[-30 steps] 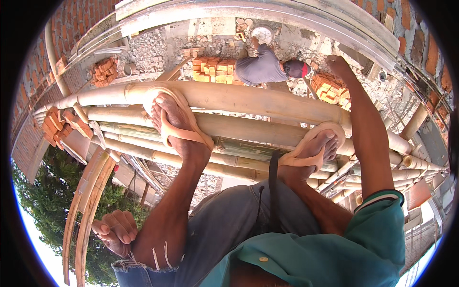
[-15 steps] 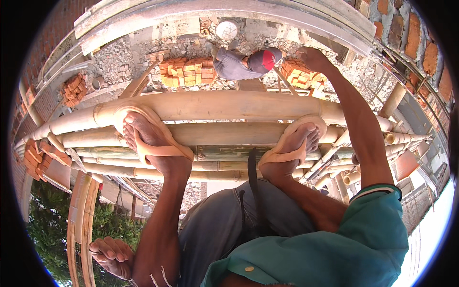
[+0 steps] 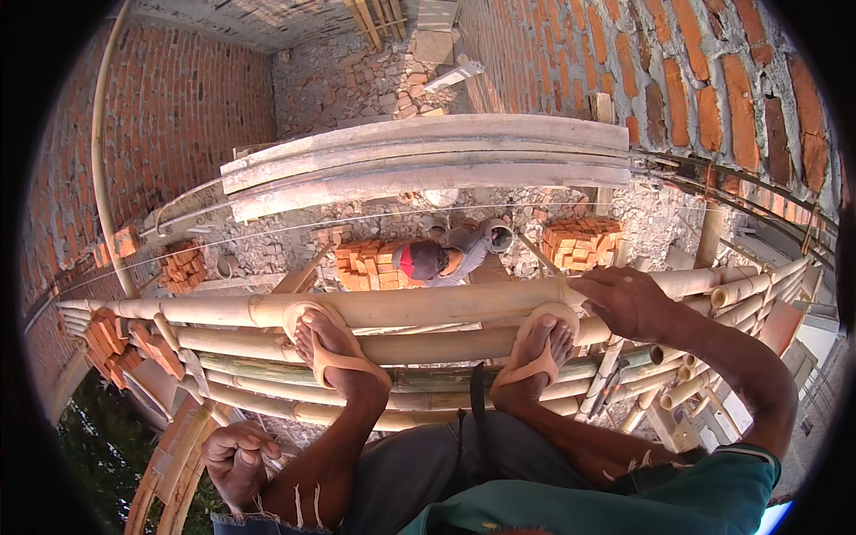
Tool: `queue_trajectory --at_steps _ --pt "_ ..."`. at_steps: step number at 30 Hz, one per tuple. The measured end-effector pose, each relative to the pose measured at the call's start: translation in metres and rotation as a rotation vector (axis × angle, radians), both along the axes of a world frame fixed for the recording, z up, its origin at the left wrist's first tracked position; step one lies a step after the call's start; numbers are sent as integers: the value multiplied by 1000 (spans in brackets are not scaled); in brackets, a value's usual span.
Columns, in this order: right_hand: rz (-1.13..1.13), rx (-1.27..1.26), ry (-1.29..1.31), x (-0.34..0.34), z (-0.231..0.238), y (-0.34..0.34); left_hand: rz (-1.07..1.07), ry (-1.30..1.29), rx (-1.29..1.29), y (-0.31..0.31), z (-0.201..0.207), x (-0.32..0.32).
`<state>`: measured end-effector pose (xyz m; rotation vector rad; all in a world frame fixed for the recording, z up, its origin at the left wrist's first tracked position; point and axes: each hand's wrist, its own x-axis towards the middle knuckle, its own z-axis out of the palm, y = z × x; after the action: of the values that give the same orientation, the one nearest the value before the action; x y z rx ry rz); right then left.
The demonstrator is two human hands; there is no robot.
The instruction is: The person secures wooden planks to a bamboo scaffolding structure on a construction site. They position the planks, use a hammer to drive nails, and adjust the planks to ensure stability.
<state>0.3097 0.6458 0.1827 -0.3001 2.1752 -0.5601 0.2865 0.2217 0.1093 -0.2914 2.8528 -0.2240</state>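
Observation:
My right hand (image 3: 629, 303) is at the front bamboo pole (image 3: 419, 305), beside my right foot. Its fingers reach loosely over the pole, and I see nothing held in them. Whether the fingertips touch the bamboo I cannot tell. At the lower left, my left hand (image 3: 237, 459) is curled closed next to my left shin, with nothing showing in it. Both my feet, in tan flip-flops (image 3: 355, 361), rest on the bamboo poles of a raised platform.
Below, a person in a red and dark cap (image 3: 421, 260) bends near a bucket (image 3: 499, 235), between brick stacks (image 3: 374, 265) on rubble. More bricks (image 3: 109, 343) sit at the platform's left. Long grey boards (image 3: 428, 165) span ahead, with a thin string across. A brick wall (image 3: 695, 80) rises right.
My view has tilted up, showing more walls and floor ahead. My right hand has come down from above the bricks to the bamboo pole. The person below has shifted left, and a bucket shows.

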Motion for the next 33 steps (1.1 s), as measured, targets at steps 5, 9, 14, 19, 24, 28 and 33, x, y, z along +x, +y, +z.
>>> queue_trajectory --at_steps 5,9,14,19,24,28,33 --pt "-98 126 -163 70 88 26 156 -260 1141 -62 139 -55" --pt "-333 169 -267 117 87 14 319 -227 1636 -131 185 -41" --pt "-475 19 -255 126 31 -26 464 -197 1549 -98 190 -64" --pt "-453 -91 -251 95 11 -44 83 -199 295 -8 38 -37" --pt "-553 -79 -350 70 4 -46 -186 -210 152 -48 -25 38" --pt "-518 -102 -332 58 3 -51 -253 -352 -210 -24 -7 4" --pt "-465 -42 -303 54 -5 -54 785 -6 558 21 11 -40"
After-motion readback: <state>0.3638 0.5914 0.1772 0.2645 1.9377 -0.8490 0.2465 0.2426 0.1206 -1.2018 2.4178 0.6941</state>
